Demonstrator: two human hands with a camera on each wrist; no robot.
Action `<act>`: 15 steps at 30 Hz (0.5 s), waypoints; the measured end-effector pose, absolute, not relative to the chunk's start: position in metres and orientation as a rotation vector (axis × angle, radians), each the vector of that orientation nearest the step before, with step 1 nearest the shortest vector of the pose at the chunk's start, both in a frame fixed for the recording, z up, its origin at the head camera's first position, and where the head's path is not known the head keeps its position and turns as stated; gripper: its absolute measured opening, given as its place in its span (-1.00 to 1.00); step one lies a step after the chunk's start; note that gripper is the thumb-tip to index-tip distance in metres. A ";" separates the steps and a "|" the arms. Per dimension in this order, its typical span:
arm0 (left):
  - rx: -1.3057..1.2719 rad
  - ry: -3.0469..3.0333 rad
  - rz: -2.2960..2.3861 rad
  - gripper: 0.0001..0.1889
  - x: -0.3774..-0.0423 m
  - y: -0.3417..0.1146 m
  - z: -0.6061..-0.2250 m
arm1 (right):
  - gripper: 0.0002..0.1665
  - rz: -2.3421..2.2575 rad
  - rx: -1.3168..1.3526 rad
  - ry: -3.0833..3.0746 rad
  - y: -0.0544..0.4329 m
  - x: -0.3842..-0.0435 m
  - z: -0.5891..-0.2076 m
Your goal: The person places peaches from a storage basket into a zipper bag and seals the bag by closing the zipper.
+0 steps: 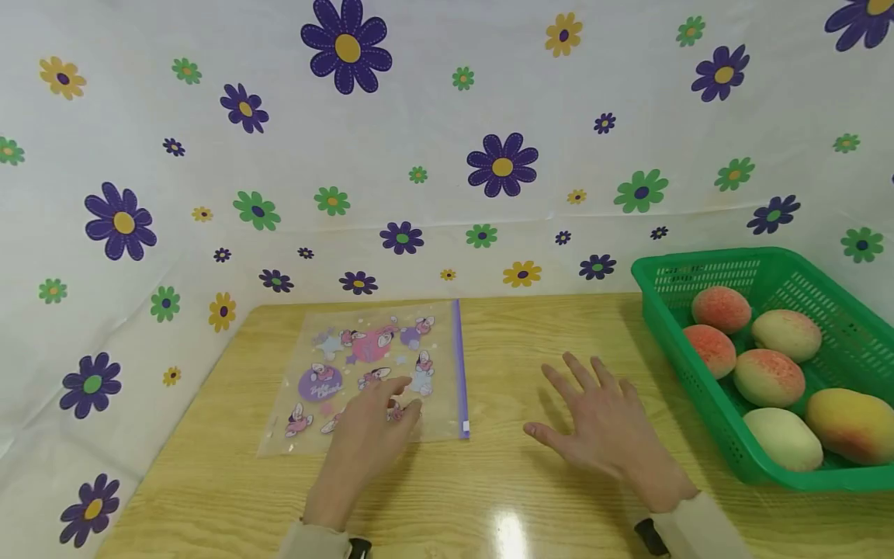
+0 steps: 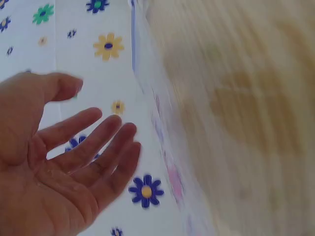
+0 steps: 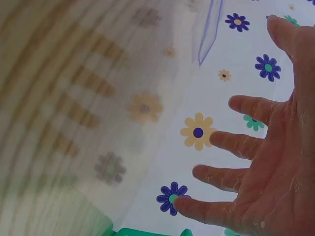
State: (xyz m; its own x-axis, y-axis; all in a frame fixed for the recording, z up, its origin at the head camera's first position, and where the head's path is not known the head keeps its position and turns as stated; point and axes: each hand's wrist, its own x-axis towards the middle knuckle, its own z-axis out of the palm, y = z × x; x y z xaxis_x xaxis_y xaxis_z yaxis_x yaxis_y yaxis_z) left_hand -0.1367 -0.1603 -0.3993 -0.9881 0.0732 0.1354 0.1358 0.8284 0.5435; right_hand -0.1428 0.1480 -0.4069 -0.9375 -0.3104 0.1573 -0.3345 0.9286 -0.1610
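A clear zip bag (image 1: 440, 326) printed with pink and purple cartoon figures lies flat on the wooden table, its purple slider edge facing right. Over the bag's lower part hovers my left hand (image 1: 370, 423), fingers loosely bent and holding nothing. My right hand (image 1: 604, 423) is spread above the table between the bag and a green basket (image 1: 705, 411). In the left wrist view, the left hand (image 2: 74, 162) is apart from the bag (image 2: 170, 172). Nothing is in the right hand (image 3: 246, 162) in the right wrist view either.
The green basket at the right holds several peaches (image 1: 770, 378) and a yellow-red mango (image 1: 850, 425). A white cloth (image 1: 419, 116) with flower prints hangs behind and at the left of the wooden table (image 1: 545, 326).
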 end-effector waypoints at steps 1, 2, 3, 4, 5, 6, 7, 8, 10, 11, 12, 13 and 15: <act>-0.172 -2.870 -0.930 -0.60 -0.141 -0.157 -0.400 | -0.04 0.283 0.515 -2.954 0.148 -0.144 -0.406; -0.190 -2.845 -0.980 -0.63 -0.145 -0.153 -0.400 | -0.05 0.282 0.530 -2.953 0.148 -0.145 -0.405; -0.192 -2.836 -1.025 -0.65 -0.148 -0.149 -0.401 | -0.07 0.279 0.542 -2.956 0.148 -0.147 -0.404; -0.195 -2.830 -1.061 -0.66 -0.152 -0.145 -0.402 | -0.09 0.274 0.552 -2.958 0.147 -0.148 -0.403; -0.187 -2.834 -1.093 -0.67 -0.156 -0.141 -0.403 | -0.10 0.271 0.560 -2.962 0.147 -0.149 -0.402; -0.178 -2.842 -1.110 -0.67 -0.160 -0.137 -0.404 | -0.11 0.268 0.565 -2.966 0.147 -0.150 -0.401; -0.156 -2.851 -1.125 -0.67 -0.163 -0.133 -0.405 | -0.13 0.264 0.570 -2.972 0.147 -0.151 -0.400; -0.128 -2.863 -1.131 -0.66 -0.166 -0.129 -0.406 | -0.13 0.260 0.574 -2.974 0.146 -0.152 -0.400; -0.079 -2.882 -1.131 -0.65 -0.172 -0.123 -0.408 | -0.16 0.262 0.585 -2.974 0.146 -0.153 -0.399; -0.056 -2.890 -1.134 -0.64 -0.174 -0.119 -0.409 | -0.17 0.264 0.589 -2.973 0.146 -0.154 -0.399; -0.040 -2.898 -1.122 -0.63 -0.177 -0.117 -0.410 | -0.19 0.267 0.592 -2.971 0.146 -0.154 -0.399; -0.024 -2.907 -1.117 -0.62 -0.179 -0.114 -0.410 | -0.21 0.273 0.593 -2.970 0.146 -0.155 -0.399; -0.016 -2.934 -1.071 -0.59 -0.184 -0.110 -0.411 | -0.24 0.283 0.593 -2.965 0.146 -0.156 -0.400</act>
